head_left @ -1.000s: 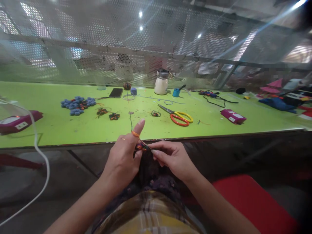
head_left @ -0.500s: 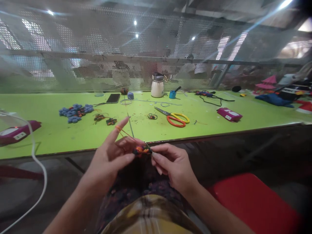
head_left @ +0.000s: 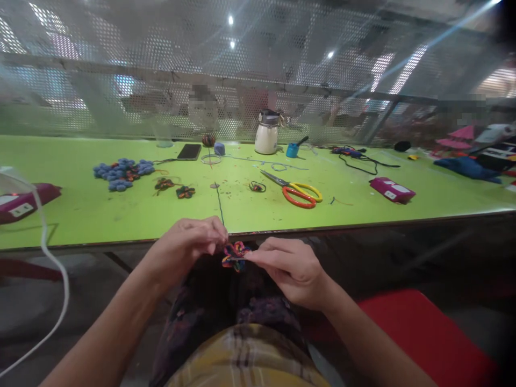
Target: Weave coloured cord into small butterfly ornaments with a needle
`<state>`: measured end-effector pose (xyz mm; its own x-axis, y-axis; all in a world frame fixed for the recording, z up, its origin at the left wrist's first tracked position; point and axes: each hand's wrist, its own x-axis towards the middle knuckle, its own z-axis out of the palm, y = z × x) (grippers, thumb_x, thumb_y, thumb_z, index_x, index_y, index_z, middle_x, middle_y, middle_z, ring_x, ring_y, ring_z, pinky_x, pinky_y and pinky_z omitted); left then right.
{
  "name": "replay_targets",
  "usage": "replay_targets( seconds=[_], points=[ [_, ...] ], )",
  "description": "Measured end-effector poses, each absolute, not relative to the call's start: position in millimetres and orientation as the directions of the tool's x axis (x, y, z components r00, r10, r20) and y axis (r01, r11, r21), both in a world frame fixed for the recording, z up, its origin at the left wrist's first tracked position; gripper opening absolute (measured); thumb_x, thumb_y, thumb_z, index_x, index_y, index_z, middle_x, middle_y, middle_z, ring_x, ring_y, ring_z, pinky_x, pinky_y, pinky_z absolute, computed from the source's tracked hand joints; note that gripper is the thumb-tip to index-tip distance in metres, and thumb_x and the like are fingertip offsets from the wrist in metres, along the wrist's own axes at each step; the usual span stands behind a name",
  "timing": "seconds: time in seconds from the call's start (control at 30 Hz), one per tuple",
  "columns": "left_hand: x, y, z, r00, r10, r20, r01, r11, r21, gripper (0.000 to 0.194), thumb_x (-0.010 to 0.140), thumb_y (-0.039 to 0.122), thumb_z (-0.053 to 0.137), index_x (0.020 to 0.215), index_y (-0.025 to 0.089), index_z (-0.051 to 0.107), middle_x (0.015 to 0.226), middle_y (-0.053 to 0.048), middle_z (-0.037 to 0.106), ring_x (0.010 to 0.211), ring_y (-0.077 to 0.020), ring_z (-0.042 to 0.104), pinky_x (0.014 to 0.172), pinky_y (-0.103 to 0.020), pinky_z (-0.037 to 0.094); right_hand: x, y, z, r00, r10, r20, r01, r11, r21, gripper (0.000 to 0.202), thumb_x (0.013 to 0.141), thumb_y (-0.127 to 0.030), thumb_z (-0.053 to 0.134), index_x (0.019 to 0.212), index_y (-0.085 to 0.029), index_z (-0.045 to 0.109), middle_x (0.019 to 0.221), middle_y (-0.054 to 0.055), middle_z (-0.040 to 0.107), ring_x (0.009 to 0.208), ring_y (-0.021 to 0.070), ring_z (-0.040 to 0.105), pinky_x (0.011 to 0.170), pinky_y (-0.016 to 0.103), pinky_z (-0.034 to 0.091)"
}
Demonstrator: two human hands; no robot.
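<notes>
A small multicoloured crocheted flower [head_left: 236,255] is held between my hands, just below the table's front edge. My left hand [head_left: 191,244] is closed, fingertips pinched at the flower's upper left side. From the right, my right hand [head_left: 292,266] pinches the flower's edge; a thin light tool, seemingly a hook, shows at its fingertips. Dark yarn [head_left: 220,204] runs over the table edge toward my left hand. Two small flowers [head_left: 185,192] [head_left: 164,184] and a blue crocheted piece [head_left: 121,173] lie on the table at left.
On the green table [head_left: 250,219] are orange-and-yellow scissors [head_left: 300,194], a white jug [head_left: 266,135], a phone [head_left: 189,152], yarn balls [head_left: 208,141], a blue pot [head_left: 292,150] and purple packets [head_left: 392,190]. A red stool [head_left: 419,333] stands at lower right. A white cable [head_left: 60,269] hangs at left.
My left hand has gone from a raised, yarn-looped index finger to a closed pinch. The flower has turned to show its petals. The view has tilted down slightly.
</notes>
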<state>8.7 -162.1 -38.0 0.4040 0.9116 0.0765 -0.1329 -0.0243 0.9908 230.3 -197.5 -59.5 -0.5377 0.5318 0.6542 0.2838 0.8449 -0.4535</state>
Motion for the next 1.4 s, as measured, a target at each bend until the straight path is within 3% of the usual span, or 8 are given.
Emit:
replay_targets(
  seconds=[0.13, 0.3, 0.4, 0.6, 0.8, 0.97, 1.23, 1.4],
  points=[
    [16, -169, -35, 0.373, 0.924, -0.089, -0.443, 0.262, 0.858, 0.016, 0.073, 0.027, 0.066, 0.066, 0.016, 0.075, 0.075, -0.005, 0.064, 0.072, -0.0165, 0.057, 0.067, -0.025, 0.048, 218, -187, -64, -0.491, 0.517, 0.701, 0.282, 0.856, -0.433, 0.034, 0.088, -0.006, 0.049, 0.115, -0.017, 0.065, 0.086, 0.009, 0.067, 0.076, 0.016, 0.062, 0.066, 0.026, 0.05],
    [19, -176, -40, 0.252, 0.957, -0.141, -0.385, 0.233, 0.893, 0.031, 0.073, 0.023, 0.076, 0.104, 0.025, 0.075, 0.107, -0.005, 0.071, 0.095, -0.0166, 0.062, 0.081, -0.022, 0.048, 210, -179, -60, -0.411, 0.533, 0.739, 0.297, 0.845, -0.444, 0.036, 0.086, -0.004, 0.051, 0.116, -0.017, 0.065, 0.089, 0.01, 0.067, 0.079, 0.0163, 0.063, 0.068, 0.026, 0.051],
    [18, -181, -47, 0.274, 0.955, -0.109, -0.391, 0.214, 0.895, 0.043, 0.072, 0.022, 0.078, 0.113, 0.033, 0.07, 0.099, -0.001, 0.072, 0.087, -0.013, 0.062, 0.077, -0.02, 0.049, 204, -181, -66, -0.367, 0.556, 0.745, 0.281, 0.83, -0.481, 0.036, 0.086, -0.002, 0.051, 0.116, -0.015, 0.065, 0.089, 0.011, 0.067, 0.079, 0.0162, 0.063, 0.067, 0.027, 0.051],
    [20, -188, -50, 0.217, 0.971, -0.103, -0.346, 0.175, 0.922, 0.052, 0.069, 0.016, 0.08, 0.116, 0.035, 0.068, 0.081, 0.004, 0.069, 0.07, -0.0056, 0.058, 0.069, -0.014, 0.045, 193, -190, -67, -0.239, 0.692, 0.681, 0.199, 0.721, -0.664, 0.03, 0.086, -0.004, 0.054, 0.108, -0.018, 0.069, 0.08, 0.005, 0.066, 0.071, 0.0126, 0.061, 0.064, 0.024, 0.049],
    [21, -185, -49, 0.137, 0.991, -0.002, -0.189, 0.028, 0.982, 0.046, 0.068, 0.017, 0.079, 0.112, 0.028, 0.07, 0.087, 0.002, 0.071, 0.076, -0.0088, 0.06, 0.072, -0.016, 0.048, 193, -186, -47, -0.27, 0.941, 0.205, 0.057, 0.228, -0.972, 0.017, 0.082, -0.017, 0.062, 0.096, -0.014, 0.072, 0.062, -0.002, 0.058, 0.046, 0.0056, 0.046, 0.044, 0.018, 0.036],
    [25, -185, -52, 0.041, 0.981, 0.189, 0.073, -0.191, 0.979, 0.04, 0.077, 0.017, 0.069, 0.115, 0.026, 0.068, 0.103, -0.001, 0.068, 0.086, -0.0114, 0.062, 0.08, -0.02, 0.049, 187, -182, -49, -0.297, 0.955, -0.011, -0.179, -0.067, -0.982, 0.021, 0.077, -0.027, 0.069, 0.093, -0.014, 0.069, 0.059, -0.003, 0.056, 0.042, 0.0037, 0.043, 0.039, 0.016, 0.029],
    [19, -189, -53, 0.009, 0.972, 0.233, 0.076, -0.233, 0.97, 0.041, 0.079, 0.023, 0.069, 0.119, 0.027, 0.065, 0.108, -0.003, 0.067, 0.097, -0.0145, 0.063, 0.085, -0.022, 0.05, 172, -188, -65, -0.226, 0.974, -0.031, -0.303, -0.1, -0.948, 0.024, 0.075, -0.031, 0.071, 0.093, -0.014, 0.068, 0.059, -0.003, 0.056, 0.043, 0.0038, 0.043, 0.039, 0.016, 0.028],
    [16, -187, -58, 0.055, 0.986, 0.157, 0.07, -0.161, 0.985, 0.048, 0.078, 0.025, 0.07, 0.125, 0.024, 0.062, 0.093, -0.003, 0.069, 0.077, -0.0138, 0.064, 0.062, -0.02, 0.051, 171, -192, -70, -0.189, 0.981, 0.041, -0.18, 0.007, -0.984, 0.021, 0.079, -0.029, 0.066, 0.093, -0.014, 0.07, 0.059, -0.003, 0.055, 0.043, 0.0045, 0.042, 0.041, 0.018, 0.032]
  ],
)
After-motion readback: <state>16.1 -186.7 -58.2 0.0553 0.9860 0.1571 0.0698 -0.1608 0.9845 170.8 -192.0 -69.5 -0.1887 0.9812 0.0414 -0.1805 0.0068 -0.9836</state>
